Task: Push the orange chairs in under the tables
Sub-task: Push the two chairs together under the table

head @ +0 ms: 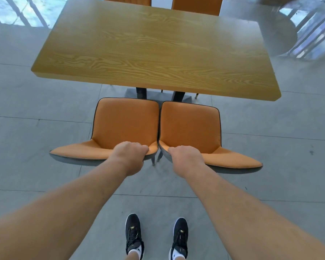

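Observation:
Two orange chairs stand side by side in front of a wooden table (154, 47), with their seats just short of its near edge. My left hand (130, 156) grips the top of the backrest of the left orange chair (126, 122). On the backrest top of the right orange chair (190, 126), my right hand (186, 159) is closed in the same way. Both seats lie fully in view, outside the tabletop. The table's dark legs (141, 92) show between the seats and the tabletop.
Across the table, two more orange chairs (195, 5) sit tucked in at the far side. Grey tiled floor (45, 113) surrounds everything. My black shoes (133, 233) stand behind the chairs. Bright windows reflect at the upper left and right.

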Tool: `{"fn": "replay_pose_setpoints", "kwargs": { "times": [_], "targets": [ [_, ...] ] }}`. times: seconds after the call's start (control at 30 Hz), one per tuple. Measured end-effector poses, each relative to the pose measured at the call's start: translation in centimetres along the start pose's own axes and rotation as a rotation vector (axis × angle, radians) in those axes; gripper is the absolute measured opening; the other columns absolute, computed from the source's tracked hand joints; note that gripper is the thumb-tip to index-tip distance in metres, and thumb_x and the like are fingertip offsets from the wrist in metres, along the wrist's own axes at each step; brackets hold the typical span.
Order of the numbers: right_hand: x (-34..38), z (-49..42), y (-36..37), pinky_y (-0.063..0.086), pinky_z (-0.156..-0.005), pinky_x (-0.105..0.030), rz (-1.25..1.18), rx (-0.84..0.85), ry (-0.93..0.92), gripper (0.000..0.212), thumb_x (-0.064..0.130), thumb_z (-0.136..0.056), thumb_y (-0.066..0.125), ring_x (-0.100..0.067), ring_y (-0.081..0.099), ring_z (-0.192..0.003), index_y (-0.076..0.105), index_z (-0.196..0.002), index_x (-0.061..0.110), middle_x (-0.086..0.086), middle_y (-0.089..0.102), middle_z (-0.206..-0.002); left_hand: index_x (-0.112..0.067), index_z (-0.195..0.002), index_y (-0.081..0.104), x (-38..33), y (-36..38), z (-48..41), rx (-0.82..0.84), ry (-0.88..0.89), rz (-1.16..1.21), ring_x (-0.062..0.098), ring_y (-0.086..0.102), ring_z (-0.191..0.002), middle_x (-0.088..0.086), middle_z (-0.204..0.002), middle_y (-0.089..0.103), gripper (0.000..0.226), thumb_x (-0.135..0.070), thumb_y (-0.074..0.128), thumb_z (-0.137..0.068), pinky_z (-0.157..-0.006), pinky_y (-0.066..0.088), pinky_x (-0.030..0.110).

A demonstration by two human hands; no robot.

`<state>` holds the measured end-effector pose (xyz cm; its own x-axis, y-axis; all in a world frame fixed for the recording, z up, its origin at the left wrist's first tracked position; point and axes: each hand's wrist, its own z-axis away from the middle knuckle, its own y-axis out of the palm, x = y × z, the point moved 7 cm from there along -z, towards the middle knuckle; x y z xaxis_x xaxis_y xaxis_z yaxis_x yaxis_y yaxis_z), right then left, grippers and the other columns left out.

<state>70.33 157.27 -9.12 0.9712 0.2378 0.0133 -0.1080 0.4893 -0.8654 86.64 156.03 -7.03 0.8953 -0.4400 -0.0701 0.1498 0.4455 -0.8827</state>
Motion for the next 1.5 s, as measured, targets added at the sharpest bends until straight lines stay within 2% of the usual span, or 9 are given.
{"fn": "replay_pose_setpoints", "kwargs": {
  "times": [0.2, 0.3, 0.43, 0.63, 0.77, 0.9, 1.23, 1.37, 1.5],
  "targets": [
    [-1.2, 0.4, -0.1, 0.043, -0.062, -0.035, 0.055, 0.031, -0.048, 0.026, 0.009, -0.097, 0.052, -0.022, 0.053, -0.078, 0.058, -0.117, 0.025, 0.004, 0.056, -0.092, -0.026, -0.102, 0.058, -2.2, 0.0, -1.0, -0.034, 0.058, 0.005, 0.019, 0.061, -0.074, -0.005, -0.087, 0.060, 0.010, -0.020, 0.051, -0.097, -0.072, 0.059, 0.037],
    [-0.3, 1.2, 0.5, 0.053, -0.066, -0.035, 0.120, 0.037, -0.130, 0.027, 0.009, -0.098, 0.052, -0.021, 0.060, -0.077, 0.058, -0.119, 0.023, 0.001, 0.069, -0.102, -0.026, -0.104, 0.059, -2.0, -0.1, -0.9, -0.064, 0.103, -0.049, 0.018, 0.060, -0.070, -0.006, -0.086, 0.059, 0.012, -0.020, 0.050, -0.098, -0.069, 0.059, 0.034],
    [-0.1, 0.5, -0.2, 0.054, -0.069, -0.034, 0.201, -0.001, -0.221, 0.032, 0.010, -0.100, 0.048, -0.023, 0.069, -0.091, 0.058, -0.129, 0.020, -0.001, 0.070, -0.111, -0.026, -0.107, 0.059, -1.7, -0.8, -1.1, -0.111, 0.178, -0.119, 0.017, 0.057, -0.066, -0.008, -0.087, 0.057, 0.012, -0.023, 0.048, -0.101, -0.063, 0.054, 0.030],
    [0.4, -0.2, -1.3, 0.057, -0.071, -0.034, 0.157, -0.033, -0.254, 0.035, 0.008, -0.099, 0.049, -0.020, 0.056, -0.076, 0.058, -0.132, 0.019, 0.002, 0.063, -0.098, -0.027, -0.107, 0.059, -0.6, -2.6, -1.5, -0.153, 0.200, -0.164, 0.017, 0.058, -0.068, -0.008, -0.085, 0.055, 0.016, -0.029, 0.044, -0.102, -0.063, 0.054, 0.030],
    [1.1, 0.8, -0.6, 0.061, -0.078, -0.039, 0.173, -0.047, -0.265, 0.036, 0.005, -0.098, 0.047, -0.022, 0.068, -0.086, 0.060, -0.129, 0.020, 0.000, 0.070, -0.106, -0.026, -0.104, 0.058, -1.3, 0.2, 0.3, -0.147, 0.178, -0.214, 0.016, 0.050, -0.060, -0.009, -0.081, 0.050, 0.014, -0.024, 0.046, -0.099, -0.052, 0.038, 0.028],
    [1.0, 1.0, -0.2, 0.061, -0.075, -0.039, 0.173, -0.047, -0.297, 0.038, 0.004, -0.097, 0.047, -0.023, 0.068, -0.085, 0.060, -0.129, 0.020, -0.001, 0.070, -0.103, -0.026, -0.100, 0.058, -1.0, 0.6, 0.0, -0.187, 0.198, -0.230, 0.013, 0.049, -0.056, -0.010, -0.077, 0.050, 0.011, -0.025, 0.047, -0.101, -0.046, 0.030, 0.026],
    [0.9, 1.2, 0.3, 0.062, -0.077, -0.039, 0.162, -0.017, -0.305, 0.033, 0.007, -0.097, 0.049, -0.021, 0.067, -0.081, 0.062, -0.124, 0.020, 0.002, 0.070, -0.098, -0.025, -0.104, 0.060, 0.5, 0.0, 0.1, -0.214, 0.262, -0.340, 0.012, 0.053, -0.056, -0.010, -0.078, 0.056, 0.015, -0.027, 0.046, -0.101, -0.044, 0.030, 0.024],
    [1.4, 1.1, 0.1, 0.052, -0.065, -0.033, 0.157, -0.024, -0.292, 0.029, 0.008, -0.097, 0.049, -0.019, 0.057, -0.071, 0.063, -0.119, 0.020, 0.005, 0.056, -0.085, -0.026, -0.103, 0.060, 0.6, 0.2, 0.1, -0.211, 0.231, -0.319, 0.012, 0.053, -0.058, -0.010, -0.080, 0.057, 0.015, -0.028, 0.046, -0.099, -0.045, 0.030, 0.024],
    [1.6, 0.9, 0.4, 0.051, -0.064, -0.032, 0.170, 0.000, -0.277, 0.029, 0.008, -0.097, 0.048, -0.018, 0.057, -0.070, 0.062, -0.119, 0.020, 0.005, 0.055, -0.085, -0.026, -0.100, 0.059, 0.3, 0.8, -0.1, -0.203, 0.202, -0.286, 0.012, 0.055, -0.058, -0.010, -0.080, 0.059, 0.014, -0.029, 0.046, -0.099, -0.047, 0.034, 0.024]
  ]
}}
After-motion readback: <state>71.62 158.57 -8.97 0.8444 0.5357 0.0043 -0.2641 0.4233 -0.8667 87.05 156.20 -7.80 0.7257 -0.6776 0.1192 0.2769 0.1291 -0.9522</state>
